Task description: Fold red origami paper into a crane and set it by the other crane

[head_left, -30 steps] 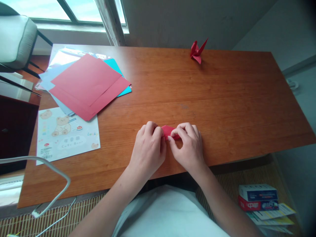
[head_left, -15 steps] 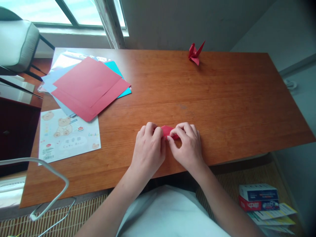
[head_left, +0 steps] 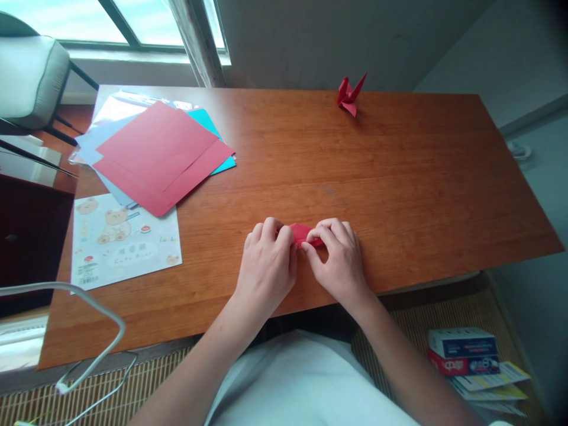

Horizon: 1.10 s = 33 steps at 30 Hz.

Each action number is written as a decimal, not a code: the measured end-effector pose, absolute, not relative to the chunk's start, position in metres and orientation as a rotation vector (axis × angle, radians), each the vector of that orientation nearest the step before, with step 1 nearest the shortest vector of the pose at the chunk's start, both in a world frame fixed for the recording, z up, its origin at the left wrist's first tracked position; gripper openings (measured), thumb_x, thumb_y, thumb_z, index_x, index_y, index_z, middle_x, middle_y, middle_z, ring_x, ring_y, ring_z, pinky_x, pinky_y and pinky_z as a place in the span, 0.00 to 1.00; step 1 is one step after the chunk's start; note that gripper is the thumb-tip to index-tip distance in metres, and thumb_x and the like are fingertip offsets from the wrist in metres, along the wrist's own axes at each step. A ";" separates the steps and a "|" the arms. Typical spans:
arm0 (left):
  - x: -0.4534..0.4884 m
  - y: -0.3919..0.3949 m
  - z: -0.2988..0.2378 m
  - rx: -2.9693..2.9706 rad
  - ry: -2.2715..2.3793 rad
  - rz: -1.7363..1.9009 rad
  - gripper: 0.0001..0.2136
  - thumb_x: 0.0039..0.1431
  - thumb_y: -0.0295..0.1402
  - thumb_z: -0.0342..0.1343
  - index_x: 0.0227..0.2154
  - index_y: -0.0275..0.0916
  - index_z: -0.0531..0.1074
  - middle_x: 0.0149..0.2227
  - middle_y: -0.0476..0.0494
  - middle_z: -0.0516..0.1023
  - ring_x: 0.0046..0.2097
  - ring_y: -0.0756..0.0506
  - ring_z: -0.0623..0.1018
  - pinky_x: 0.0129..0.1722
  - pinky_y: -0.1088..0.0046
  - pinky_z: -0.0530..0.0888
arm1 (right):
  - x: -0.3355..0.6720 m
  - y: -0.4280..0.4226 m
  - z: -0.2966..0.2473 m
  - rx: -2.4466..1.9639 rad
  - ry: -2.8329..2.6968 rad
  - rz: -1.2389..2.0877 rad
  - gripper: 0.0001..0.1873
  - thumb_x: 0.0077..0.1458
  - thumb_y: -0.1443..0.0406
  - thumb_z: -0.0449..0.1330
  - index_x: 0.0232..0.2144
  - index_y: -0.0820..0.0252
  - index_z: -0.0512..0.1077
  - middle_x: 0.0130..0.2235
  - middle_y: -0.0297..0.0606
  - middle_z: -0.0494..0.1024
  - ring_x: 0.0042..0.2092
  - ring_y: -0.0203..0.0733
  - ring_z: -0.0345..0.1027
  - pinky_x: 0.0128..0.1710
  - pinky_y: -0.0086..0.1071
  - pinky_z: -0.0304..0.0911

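Left hand (head_left: 266,257) is pinching the left end of a small folded piece of red paper (head_left: 302,232), and the right hand (head_left: 341,257) is pinching the other end between thumb and forefinger. The left grip is partly hiding behind its own knuckles, but both are holding on. The paper is sitting between the two hands, toward the near edge of a brown wooden table (head_left: 399,177); can't tell if it's actually touching the wood. Going out from there, a pale rectangular card with printed bears (head_left: 128,244) is lying at 9 o'clock. Flat red paper sheets (head_left: 162,154) are spreading out at 10, overlapping the card's top edge, with a bright teal sheet (head_left: 206,120) poking out underneath. A red folded-paper crane (head_left: 348,100) is standing near the far edge, just shy of 1 o'clock. Down at 4, past the table's edge, a white-and-blue box (head_left: 464,343) is resting on a red-and-blue box (head_left: 464,364).
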<state>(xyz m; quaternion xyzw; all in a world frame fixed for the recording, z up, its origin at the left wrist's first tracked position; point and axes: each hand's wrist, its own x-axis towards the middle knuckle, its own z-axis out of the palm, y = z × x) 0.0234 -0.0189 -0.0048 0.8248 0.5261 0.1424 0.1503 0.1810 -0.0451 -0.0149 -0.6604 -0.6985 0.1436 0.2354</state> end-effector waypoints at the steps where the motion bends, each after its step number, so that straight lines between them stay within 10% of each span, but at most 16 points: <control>1: 0.023 -0.019 -0.005 2.368 1.510 0.408 0.05 0.64 0.28 0.48 0.32 0.40 0.67 0.40 0.39 0.69 0.39 0.41 0.68 0.41 0.61 0.69 | 0.183 -0.046 -0.015 -1.804 -1.914 0.400 0.01 0.58 0.66 0.61 0.33 0.55 0.71 0.41 0.40 0.73 0.44 0.49 0.64 0.44 0.41 0.60; 33: -0.018 -0.025 -0.004 2.455 1.762 0.404 0.07 0.65 0.30 0.50 0.40 0.40 0.73 0.47 0.38 0.74 0.45 0.38 0.71 0.40 0.61 0.66 | 0.185 -0.037 -0.018 -1.746 -2.002 0.415 0.05 0.60 0.62 0.63 0.34 0.55 0.72 0.39 0.38 0.74 0.42 0.46 0.65 0.43 0.38 0.58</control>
